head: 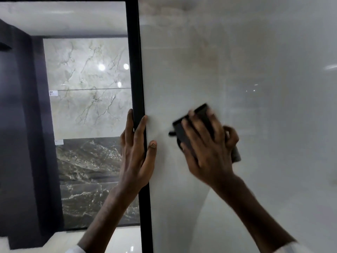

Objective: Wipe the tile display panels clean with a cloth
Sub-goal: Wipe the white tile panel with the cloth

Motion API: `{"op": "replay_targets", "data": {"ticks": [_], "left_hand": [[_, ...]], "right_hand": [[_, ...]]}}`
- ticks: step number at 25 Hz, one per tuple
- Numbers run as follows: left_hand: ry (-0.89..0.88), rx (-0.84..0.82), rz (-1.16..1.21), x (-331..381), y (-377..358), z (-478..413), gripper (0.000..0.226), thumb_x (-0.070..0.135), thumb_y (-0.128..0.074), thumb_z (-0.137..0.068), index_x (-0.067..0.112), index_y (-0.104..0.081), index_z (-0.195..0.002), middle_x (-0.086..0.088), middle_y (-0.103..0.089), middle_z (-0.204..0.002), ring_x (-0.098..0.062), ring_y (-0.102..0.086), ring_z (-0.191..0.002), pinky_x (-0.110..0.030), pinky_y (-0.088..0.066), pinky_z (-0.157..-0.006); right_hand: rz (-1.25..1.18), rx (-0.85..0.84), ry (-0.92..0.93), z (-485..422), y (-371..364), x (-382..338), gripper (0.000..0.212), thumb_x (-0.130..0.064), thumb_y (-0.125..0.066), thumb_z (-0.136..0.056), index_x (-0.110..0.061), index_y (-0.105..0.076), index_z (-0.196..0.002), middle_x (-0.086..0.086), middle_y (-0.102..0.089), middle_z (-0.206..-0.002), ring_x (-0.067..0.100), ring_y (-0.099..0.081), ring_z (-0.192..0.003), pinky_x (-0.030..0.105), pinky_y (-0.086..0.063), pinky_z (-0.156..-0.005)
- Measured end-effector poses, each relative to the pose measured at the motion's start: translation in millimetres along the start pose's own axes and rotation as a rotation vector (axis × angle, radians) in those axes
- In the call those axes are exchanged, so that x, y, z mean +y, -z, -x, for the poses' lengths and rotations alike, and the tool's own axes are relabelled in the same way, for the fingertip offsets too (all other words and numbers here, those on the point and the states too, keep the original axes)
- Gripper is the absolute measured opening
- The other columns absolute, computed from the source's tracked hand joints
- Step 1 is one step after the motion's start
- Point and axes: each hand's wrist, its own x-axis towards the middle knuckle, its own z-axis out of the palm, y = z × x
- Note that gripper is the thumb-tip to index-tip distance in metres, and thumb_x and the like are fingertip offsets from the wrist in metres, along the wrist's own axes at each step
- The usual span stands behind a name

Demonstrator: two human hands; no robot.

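A large glossy pale-grey tile panel (246, 70) fills the right of the head view, bordered on its left by a black frame edge (135, 70). My left hand (135, 152) grips that black edge, fingers wrapped round it and the thumb lying on the tile face. My right hand (207, 145) presses a folded dark cloth (184, 132) flat against the tile, fingers spread over it. The cloth shows above and beside the fingers; a grey corner sticks out at the hand's right. The right hand is blurred by motion.
Behind the frame on the left stand other display tiles: a light veined marble panel (87, 84) above a dark brown marble one (87, 170). A dark purple wall (18, 115) is at the far left, and a shiny white floor (125, 240) lies below.
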Motion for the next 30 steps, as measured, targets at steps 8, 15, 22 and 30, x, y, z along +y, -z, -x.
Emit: {"op": "replay_targets", "data": {"ticks": [8, 15, 22, 30], "left_hand": [[-0.06, 0.018, -0.134, 0, 4, -55, 0.07, 0.039, -0.057, -0.095, 0.017, -0.039, -0.158, -0.012, -0.007, -0.174, 0.002, -0.005, -0.154, -0.013, -0.01, -0.119], [-0.194, 0.049, -0.295, -9, 5, -71, 0.074, 0.049, -0.058, -0.092, 0.015, -0.042, -0.156, -0.014, -0.003, -0.174, -0.019, -0.018, -0.155, -0.047, -0.024, -0.118], [-0.229, 0.066, -0.402, 4, 3, -106, 0.076, 0.053, -0.06, -0.089, 0.013, -0.049, -0.153, -0.012, -0.013, -0.173, -0.04, -0.031, -0.15, -0.059, -0.037, -0.112], [-0.377, 0.003, -0.643, 27, 5, -182, 0.08, 0.066, -0.05, -0.091, 0.019, -0.044, -0.156, -0.013, -0.011, -0.174, -0.037, -0.012, -0.159, -0.07, -0.021, -0.119]], "right_hand": [[-0.085, 0.122, -0.147, -155, -14, 43, 0.056, -0.046, -0.063, -0.092, -0.024, -0.06, -0.143, -0.005, -0.049, -0.158, 0.03, -0.037, -0.149, 0.053, -0.03, -0.1], [-0.091, 0.118, 0.017, -93, -13, 28, 0.052, -0.044, -0.065, -0.095, -0.021, -0.063, -0.141, -0.003, -0.052, -0.156, 0.03, -0.041, -0.149, 0.055, -0.033, -0.1], [-0.111, 0.072, -0.066, -247, -23, 65, 0.06, -0.051, -0.06, -0.091, -0.026, -0.057, -0.146, -0.007, -0.048, -0.158, 0.025, -0.033, -0.151, 0.056, -0.031, -0.106], [-0.136, 0.099, -0.08, -310, -29, 90, 0.064, -0.055, -0.057, -0.094, -0.027, -0.051, -0.152, -0.008, -0.043, -0.162, 0.023, -0.027, -0.152, 0.057, -0.027, -0.114]]}}
